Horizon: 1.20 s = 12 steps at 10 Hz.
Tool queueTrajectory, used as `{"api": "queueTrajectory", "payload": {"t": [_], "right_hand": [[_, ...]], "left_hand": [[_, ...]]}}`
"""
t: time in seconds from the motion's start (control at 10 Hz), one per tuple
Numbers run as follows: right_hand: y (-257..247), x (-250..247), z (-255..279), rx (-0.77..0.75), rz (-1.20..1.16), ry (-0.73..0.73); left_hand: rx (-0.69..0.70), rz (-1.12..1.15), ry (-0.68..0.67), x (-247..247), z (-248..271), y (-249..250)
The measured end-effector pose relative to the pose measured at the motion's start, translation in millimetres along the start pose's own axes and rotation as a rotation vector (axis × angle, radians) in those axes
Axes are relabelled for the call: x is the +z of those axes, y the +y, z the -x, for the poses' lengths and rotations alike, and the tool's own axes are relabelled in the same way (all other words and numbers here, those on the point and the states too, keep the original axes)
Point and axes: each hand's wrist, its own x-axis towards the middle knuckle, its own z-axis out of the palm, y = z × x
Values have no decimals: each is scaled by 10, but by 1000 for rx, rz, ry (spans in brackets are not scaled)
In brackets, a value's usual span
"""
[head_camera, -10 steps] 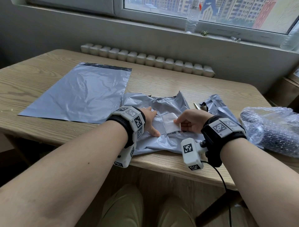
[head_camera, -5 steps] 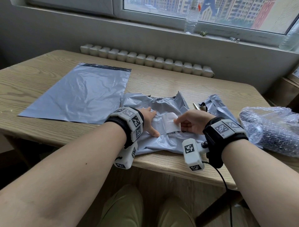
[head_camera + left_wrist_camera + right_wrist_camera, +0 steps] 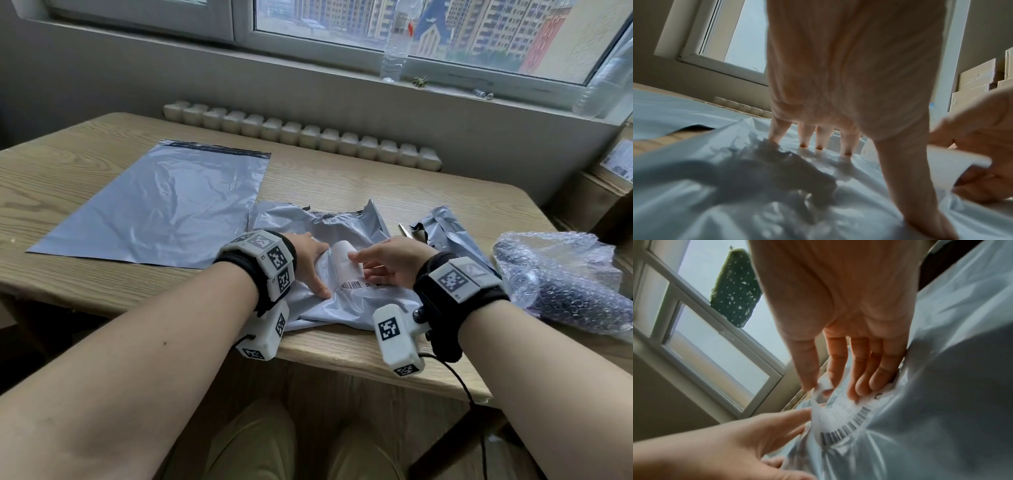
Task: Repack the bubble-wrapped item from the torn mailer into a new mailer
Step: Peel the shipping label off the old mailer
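The torn grey mailer (image 3: 346,308) lies crumpled at the table's front edge. My left hand (image 3: 317,270) presses flat on it with straight fingers (image 3: 846,142). My right hand (image 3: 363,263) pinches the free edge of the white shipping label (image 3: 344,262) between thumb and forefinger; the label (image 3: 840,418) curls up off the mailer, its barcode end still stuck down. The new grey mailer (image 3: 164,205) lies flat to the left. The bubble-wrapped item (image 3: 565,287), dark inside clear wrap, rests at the right edge, apart from both hands.
A torn-off piece of grey mailer (image 3: 445,229) and a thin pale blade-like object (image 3: 406,230) lie behind my right hand. A plastic bottle (image 3: 394,44) stands on the sill. Cardboard boxes (image 3: 613,192) stand right of the wooden table (image 3: 342,185).
My right hand has lifted the label further off the torn mailer, so it now curls upright. My left hand stays pressed in the same place.
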Motion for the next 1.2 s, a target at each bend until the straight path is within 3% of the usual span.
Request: {"api": "queueTrajectory", "payload": {"t": [0.2,0.3,0.5,1.2], "right_hand": [[74,-2,-111,-84,240,181],[60,-11,-114,-84,252,172],[55,-77,-174,-76,191,130],[42,-184,-176,-25,41,74]], "left_hand": [[28,70,7,-4,-16,-47],[46,96,48,-21,-70,38],[-12,-120,-6,130,-257,127],[-25,-147,-29,154,-271,131]]}}
